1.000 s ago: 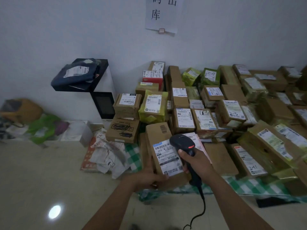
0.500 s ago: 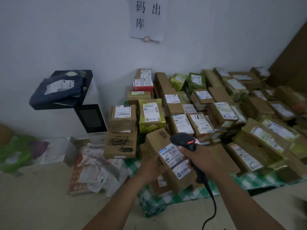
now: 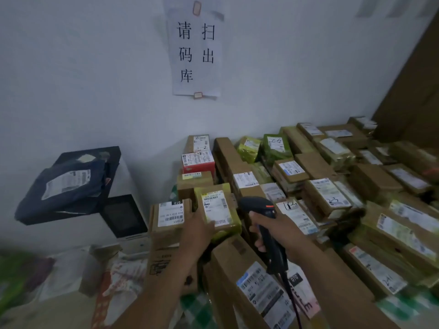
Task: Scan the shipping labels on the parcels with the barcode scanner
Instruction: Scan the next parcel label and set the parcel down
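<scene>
A: Nearest first. Long brown carton (image 3: 228, 264) lies flat right under the arms, its label (image 3: 261, 288) face up. Stiff board and probably heavyish, so I'd scan it in place, no lift.
B: Scanner?
A: Barcode scanner (image 3: 258, 206) is in the right hand (image 3: 282, 233), fingers wrapped fully round the handle. Cable (image 3: 291, 295) hangs down over that carton. Can't confirm which label the head is aimed at.
B: Left?
A: Left hand (image 3: 198, 233) has the yellow-green parcel (image 3: 235, 222) by its lower left corner, thumb on the front face, fingers hidden behind. Parcel stands nearly upright just left of the scanner head, shipping label (image 3: 215, 206) facing the camera.
B: Handling?
A: Film wrap over a small box: likely light and slick. Grip by the edges, keep the thumb off the barcode, tilt against glare.
B: Beyond?
A: Brown box marked 010 (image 3: 169, 214) sits right against its left side. Past that, the packed pile (image 3: 332, 176) runs back to the wall. Mostly rigid cartons, labels up.
</scene>
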`<state>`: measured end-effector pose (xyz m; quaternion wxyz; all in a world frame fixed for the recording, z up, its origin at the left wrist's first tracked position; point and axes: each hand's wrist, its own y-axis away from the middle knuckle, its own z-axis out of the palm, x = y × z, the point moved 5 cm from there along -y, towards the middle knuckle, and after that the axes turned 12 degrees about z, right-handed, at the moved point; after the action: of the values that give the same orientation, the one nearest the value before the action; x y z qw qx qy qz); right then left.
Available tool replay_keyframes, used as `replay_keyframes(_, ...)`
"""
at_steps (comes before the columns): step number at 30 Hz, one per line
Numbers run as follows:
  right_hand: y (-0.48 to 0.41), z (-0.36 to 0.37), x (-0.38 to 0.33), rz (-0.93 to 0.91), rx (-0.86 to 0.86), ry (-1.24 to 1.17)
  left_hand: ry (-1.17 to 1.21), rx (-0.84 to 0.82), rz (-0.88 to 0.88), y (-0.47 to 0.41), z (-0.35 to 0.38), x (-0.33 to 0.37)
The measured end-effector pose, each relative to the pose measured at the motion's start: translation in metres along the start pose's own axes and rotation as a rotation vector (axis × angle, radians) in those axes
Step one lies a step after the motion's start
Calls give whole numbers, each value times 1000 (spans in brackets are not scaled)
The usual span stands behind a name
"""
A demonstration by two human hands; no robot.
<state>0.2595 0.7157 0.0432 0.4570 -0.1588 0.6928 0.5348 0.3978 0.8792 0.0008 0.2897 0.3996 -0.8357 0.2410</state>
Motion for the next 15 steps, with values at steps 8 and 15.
replay_keyframes(8, -84, 20, 9, 176, -67, -110, -68, -147, -157, -28, 10, -19)
replay_keyframes(15, -108, 24, 15, 221, -67, -119, 12, -128, -292, -33, 20, -29)
